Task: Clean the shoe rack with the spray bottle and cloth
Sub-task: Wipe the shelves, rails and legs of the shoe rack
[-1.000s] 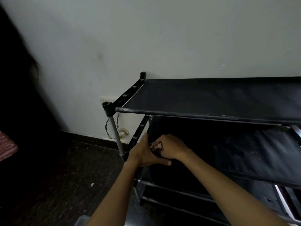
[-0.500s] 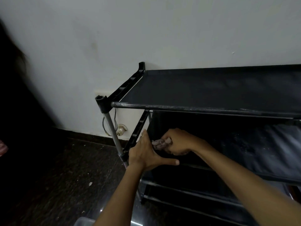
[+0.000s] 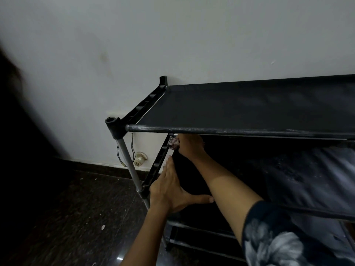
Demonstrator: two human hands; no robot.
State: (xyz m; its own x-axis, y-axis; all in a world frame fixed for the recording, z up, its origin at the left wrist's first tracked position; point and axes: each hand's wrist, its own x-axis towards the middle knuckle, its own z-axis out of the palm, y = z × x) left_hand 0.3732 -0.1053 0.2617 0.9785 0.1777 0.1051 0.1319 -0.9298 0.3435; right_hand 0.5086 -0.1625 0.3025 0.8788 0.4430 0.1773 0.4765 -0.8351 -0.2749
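Note:
A black shoe rack (image 3: 249,106) with fabric shelves and grey metal posts stands against the white wall. My right hand (image 3: 189,145) reaches under the top shelf and grips a small crumpled cloth (image 3: 173,143) against the far end of the rack's left side bar. My left hand (image 3: 171,189) lies with straight fingers along the second shelf's left side bar, thumb spread out to the right. The second shelf's fabric (image 3: 307,175) looks dusty. No spray bottle is in view.
A dark speckled floor (image 3: 67,217) lies left of the rack. Loose wires and a round fitting (image 3: 139,157) hang on the wall behind the front left post (image 3: 127,160). Lower rack bars (image 3: 201,231) run beneath my arms.
My right hand has carried the cloth up and back along the side bar, from beside my left hand to just under the top shelf. My left hand stays on the bar.

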